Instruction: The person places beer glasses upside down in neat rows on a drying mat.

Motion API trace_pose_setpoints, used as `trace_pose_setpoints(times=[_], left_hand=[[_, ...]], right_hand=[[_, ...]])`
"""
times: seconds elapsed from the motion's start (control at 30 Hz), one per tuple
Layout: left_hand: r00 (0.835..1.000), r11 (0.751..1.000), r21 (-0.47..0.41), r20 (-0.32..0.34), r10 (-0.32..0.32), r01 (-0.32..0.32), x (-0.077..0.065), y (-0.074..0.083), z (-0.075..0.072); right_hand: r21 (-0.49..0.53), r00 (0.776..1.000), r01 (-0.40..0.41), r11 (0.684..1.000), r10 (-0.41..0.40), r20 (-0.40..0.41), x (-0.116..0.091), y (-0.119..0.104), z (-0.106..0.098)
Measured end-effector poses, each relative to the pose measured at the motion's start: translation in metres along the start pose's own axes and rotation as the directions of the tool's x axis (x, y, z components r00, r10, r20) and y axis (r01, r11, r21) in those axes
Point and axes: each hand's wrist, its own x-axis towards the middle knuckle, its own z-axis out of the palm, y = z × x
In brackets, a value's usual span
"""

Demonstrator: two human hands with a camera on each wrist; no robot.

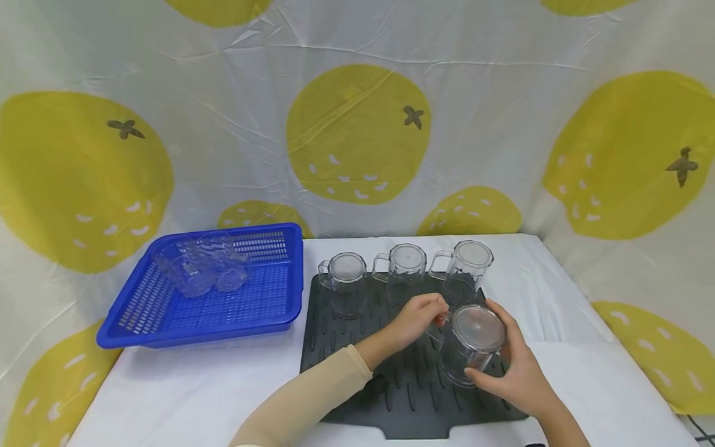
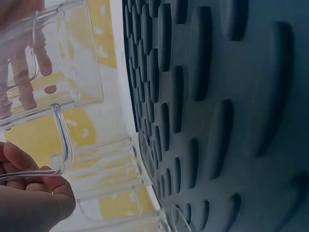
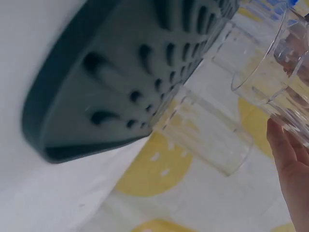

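Note:
Both hands hold a clear glass mug (image 1: pixel 473 347) upside down over the front right of a dark ridged drying mat (image 1: pixel 404 403). Curled fingers of my left hand (image 1: pixel 416 321) grip its handle, which shows clearly as a square loop (image 2: pixel 63 140) in the left wrist view. My right hand (image 1: pixel 516 369) clasps the mug's body from the right, thumb low near the rim and fingers behind the glass. In the left wrist view, the rim hangs apart from the mat's ridges. Three similar mugs stand inverted along the mat's back: left (image 1: pixel 347 285), middle (image 1: pixel 406 276) and right (image 1: pixel 468 273).
A blue plastic basket (image 1: pixel 268 320) sits on the left of the white-covered table (image 1: pixel 195 397), with several glass mugs (image 1: pixel 203 267) lying in its back left part. Behind the table hangs a white cloth with yellow fruit prints (image 1: pixel 357 133).

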Motion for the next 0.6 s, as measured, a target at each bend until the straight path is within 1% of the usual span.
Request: trace_pose_setpoints(times=[0.07, 0.1, 0.3, 0.33, 0.5, 0.6], left_hand=[[1.000, 1.000, -0.002, 0.000, -0.014, 0.014, 0.006, -0.005, 0.003], [1.000, 1.000, -0.009, -0.001, -0.018, 0.018, 0.009, -0.010, 0.005], [1.000, 0.999, -0.050, -0.005, -0.019, 0.018, 0.030, -0.045, 0.015], [1.000, 0.998, -0.054, -0.006, -0.020, 0.020, 0.031, -0.049, 0.017], [0.999, 0.998, -0.059, -0.015, -0.028, 0.027, 0.038, -0.062, 0.027], [0.999, 0.998, -0.052, -0.025, -0.036, 0.035, 0.040, -0.066, 0.032]], right_hand=[[-0.017, 0.999, -0.025, 1.000, 0.025, -0.020, -0.002, 0.003, -0.003], [-0.028, 0.999, -0.032, 0.999, 0.032, -0.026, -0.003, 0.005, -0.005], [-0.069, 0.997, -0.069, 0.995, 0.066, -0.049, -0.007, 0.015, -0.013], [-0.072, 0.996, -0.080, 0.994, 0.076, -0.048, -0.008, 0.017, -0.014], [-0.107, 0.989, -0.148, 0.983, 0.144, -0.040, -0.015, 0.023, -0.019], [-0.136, 0.985, -0.172, 0.976, 0.168, -0.043, -0.017, 0.027, -0.022]])
